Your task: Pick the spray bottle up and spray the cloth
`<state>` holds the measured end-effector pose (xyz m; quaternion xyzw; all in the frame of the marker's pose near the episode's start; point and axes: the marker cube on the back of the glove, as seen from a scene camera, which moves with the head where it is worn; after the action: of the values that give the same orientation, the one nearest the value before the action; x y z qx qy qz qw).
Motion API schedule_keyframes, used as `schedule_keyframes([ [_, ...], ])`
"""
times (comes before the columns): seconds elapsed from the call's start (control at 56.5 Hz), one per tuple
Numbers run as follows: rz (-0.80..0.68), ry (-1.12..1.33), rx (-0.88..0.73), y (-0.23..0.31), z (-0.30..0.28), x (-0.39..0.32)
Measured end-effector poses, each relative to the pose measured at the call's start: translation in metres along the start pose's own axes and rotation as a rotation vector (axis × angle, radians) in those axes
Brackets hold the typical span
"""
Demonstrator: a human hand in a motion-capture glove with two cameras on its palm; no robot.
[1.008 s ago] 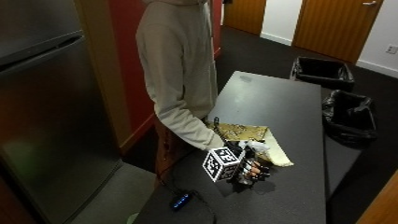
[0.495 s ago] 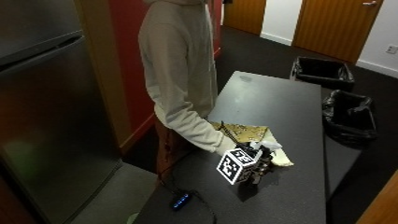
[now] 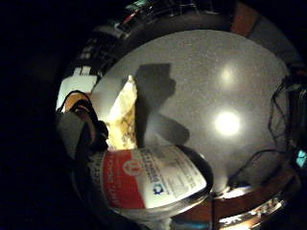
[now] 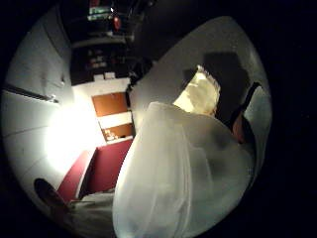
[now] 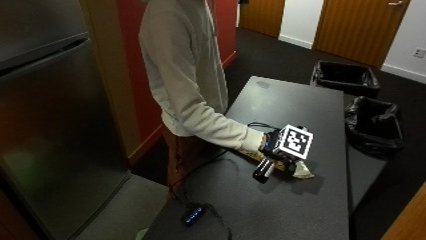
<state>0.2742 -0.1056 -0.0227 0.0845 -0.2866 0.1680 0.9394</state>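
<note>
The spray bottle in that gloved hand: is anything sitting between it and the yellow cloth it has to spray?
Nothing visible does. The gloved right hand holds the dark spray bottle with its red and white label just over the dark grey table, right beside the crumpled yellow cloth, with only bare tabletop between them.

Not much readable tbh. Only thing w/ print is the spray bottle [image 3: 153, 179] in the little finger side palm view: red and white label, a round white emblem on the red part, big white letters running along the red bit that look like "ECT" but they're cut off, so can't say what word. White part has a small blue logo plus blocks of fine print, way too small to read. No brand I can make out. Outside view: no legible text anywhere.
</note>
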Motion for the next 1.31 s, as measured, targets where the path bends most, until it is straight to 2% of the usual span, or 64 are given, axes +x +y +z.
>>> schedule_keyframes([
  [0.265, -0.086, 0.395, -0.256, 0.028, -0.018, -0.067],
  [0.637, -0.128, 0.814, -0.342, 0.052, 0.006, -0.147],
  [0.973, -0.138, 1.037, -0.404, 0.068, 0.054, -0.172],
  [1.309, -0.136, 1.052, -0.437, 0.073, 0.078, -0.178],
])
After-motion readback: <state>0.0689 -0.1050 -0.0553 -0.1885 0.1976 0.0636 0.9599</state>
